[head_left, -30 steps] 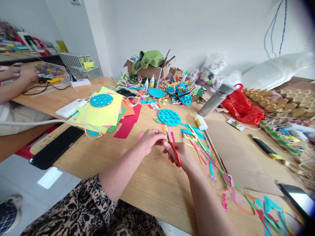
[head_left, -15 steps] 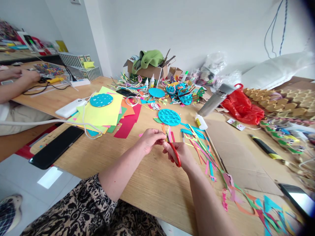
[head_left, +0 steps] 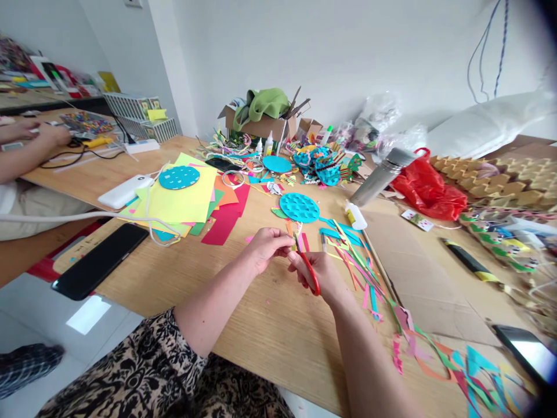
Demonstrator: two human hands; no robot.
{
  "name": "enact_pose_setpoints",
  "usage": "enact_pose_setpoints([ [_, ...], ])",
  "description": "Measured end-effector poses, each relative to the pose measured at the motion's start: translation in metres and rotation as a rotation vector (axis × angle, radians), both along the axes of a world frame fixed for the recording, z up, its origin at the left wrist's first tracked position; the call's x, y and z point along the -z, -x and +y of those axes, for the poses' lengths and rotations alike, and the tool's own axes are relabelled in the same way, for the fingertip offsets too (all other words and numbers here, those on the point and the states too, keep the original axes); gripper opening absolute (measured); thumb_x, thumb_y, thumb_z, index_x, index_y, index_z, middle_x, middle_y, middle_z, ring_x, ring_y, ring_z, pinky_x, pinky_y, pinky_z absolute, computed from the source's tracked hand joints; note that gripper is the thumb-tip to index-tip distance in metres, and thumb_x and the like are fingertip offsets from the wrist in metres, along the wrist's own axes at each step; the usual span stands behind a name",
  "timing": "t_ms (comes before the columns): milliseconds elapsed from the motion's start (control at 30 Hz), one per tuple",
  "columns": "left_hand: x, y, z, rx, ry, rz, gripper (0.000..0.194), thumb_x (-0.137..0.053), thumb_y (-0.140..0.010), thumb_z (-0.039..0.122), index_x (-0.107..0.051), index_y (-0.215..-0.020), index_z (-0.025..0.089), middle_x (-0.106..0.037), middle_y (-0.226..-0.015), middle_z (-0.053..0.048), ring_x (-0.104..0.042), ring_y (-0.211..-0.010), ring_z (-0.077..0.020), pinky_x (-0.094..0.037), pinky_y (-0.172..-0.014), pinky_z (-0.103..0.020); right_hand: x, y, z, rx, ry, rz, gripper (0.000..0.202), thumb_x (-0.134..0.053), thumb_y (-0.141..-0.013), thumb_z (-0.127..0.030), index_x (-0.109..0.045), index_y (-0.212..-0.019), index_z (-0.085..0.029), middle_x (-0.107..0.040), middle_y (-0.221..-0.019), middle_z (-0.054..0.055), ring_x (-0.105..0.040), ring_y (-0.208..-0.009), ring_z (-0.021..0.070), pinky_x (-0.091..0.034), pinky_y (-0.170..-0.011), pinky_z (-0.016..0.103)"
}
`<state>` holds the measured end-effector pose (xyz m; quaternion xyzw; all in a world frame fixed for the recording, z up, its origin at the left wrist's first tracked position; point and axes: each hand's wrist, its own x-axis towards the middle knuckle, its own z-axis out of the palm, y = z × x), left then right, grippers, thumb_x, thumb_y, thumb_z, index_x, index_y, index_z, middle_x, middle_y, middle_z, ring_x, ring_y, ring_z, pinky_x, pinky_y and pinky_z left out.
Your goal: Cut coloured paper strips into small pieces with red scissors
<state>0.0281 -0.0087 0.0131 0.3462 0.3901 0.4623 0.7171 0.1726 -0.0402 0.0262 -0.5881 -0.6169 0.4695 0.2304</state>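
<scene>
My right hand (head_left: 319, 274) grips the red-handled scissors (head_left: 310, 273), whose blades point up and away toward my left fingertips. Close beside it, my left hand (head_left: 270, 247) pinches something small at the blades, too small to make out. Just beyond both hands lies a blue oval piece (head_left: 299, 208) with a raised pattern. Thin coloured paper strips (head_left: 354, 264) are scattered to the right of my hands. A white glue bottle (head_left: 355, 215) lies on its side behind the strips.
Coloured paper sheets (head_left: 187, 200) and a black phone (head_left: 101, 260) lie to the left. A metal bottle (head_left: 382, 177), red plastic bag (head_left: 429, 188), cardboard sheet (head_left: 418, 273) and cutter (head_left: 470, 260) are to the right. Another person's hands (head_left: 50, 133) are at the far left.
My hands and the scissors have hardly moved. At the lower left, a foot has shifted to the right.
</scene>
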Motion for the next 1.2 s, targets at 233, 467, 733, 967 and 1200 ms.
enact_pose_setpoints([
  [233, 0.0007, 0.0003, 0.0007, 0.009, -0.005, 0.033, 0.008, -0.065, -0.059, 0.014, -0.058, -0.061, 0.011, -0.055, -0.051, 0.001, -0.052, -0.047, -0.0082, -0.042, -0.053, -0.023, 0.0016, -0.001, 0.0003, -0.021, -0.007, 0.005, 0.047, -0.06, -0.073, -0.058, -0.064, -0.063, -0.012, -0.051, -0.044, 0.0, -0.044, -0.037, 0.0083, -0.032, -0.035, 0.017],
  [467, -0.0018, 0.001, 0.0, -0.011, -0.001, 0.043, 0.008, -0.065, -0.059, 0.014, -0.058, -0.06, 0.011, -0.055, -0.053, 0.001, -0.052, -0.048, -0.0079, -0.042, -0.053, -0.023, 0.0014, -0.0011, 0.0006, -0.022, 0.004, 0.005, 0.049, -0.06, -0.071, -0.06, -0.064, -0.062, -0.013, -0.051, -0.043, 0.0, -0.044, -0.036, 0.0086, -0.032, -0.034, 0.018],
  [733, 0.0013, 0.0011, 0.0005, 0.014, -0.01, 0.026, 0.01, -0.067, -0.059, 0.016, -0.058, -0.064, 0.012, -0.055, -0.053, 0.001, -0.052, -0.048, -0.0085, -0.042, -0.054, -0.024, -0.002, 0.0004, -0.0005, -0.002, -0.004, 0.021, 0.051, -0.061, -0.07, -0.062, -0.062, -0.061, -0.012, -0.05, -0.042, 0.0, -0.043, -0.036, 0.0084, -0.032, -0.033, 0.018],
  [967, -0.0001, 0.0011, 0.0003, 0.026, -0.022, 0.045, 0.009, -0.066, -0.059, 0.015, -0.059, -0.063, 0.011, -0.055, -0.052, 0.0, -0.052, -0.048, -0.0089, -0.042, -0.053, -0.024, 0.0003, -0.0013, 0.0009, -0.021, -0.016, -0.014, 0.05, -0.06, -0.07, -0.062, -0.064, -0.063, -0.012, -0.054, -0.045, 0.001, -0.046, -0.038, 0.0093, -0.033, -0.035, 0.019],
  [1200, -0.0014, 0.002, 0.0, 0.01, -0.019, 0.052, 0.007, -0.065, -0.059, 0.015, -0.059, -0.062, 0.011, -0.056, -0.053, 0.001, -0.052, -0.049, -0.0085, -0.042, -0.054, -0.024, -0.0034, 0.0003, -0.0004, -0.014, -0.002, 0.01, 0.052, -0.06, -0.068, -0.064, -0.062, -0.06, -0.013, -0.051, -0.043, 0.001, -0.044, -0.036, 0.0088, -0.031, -0.033, 0.018],
])
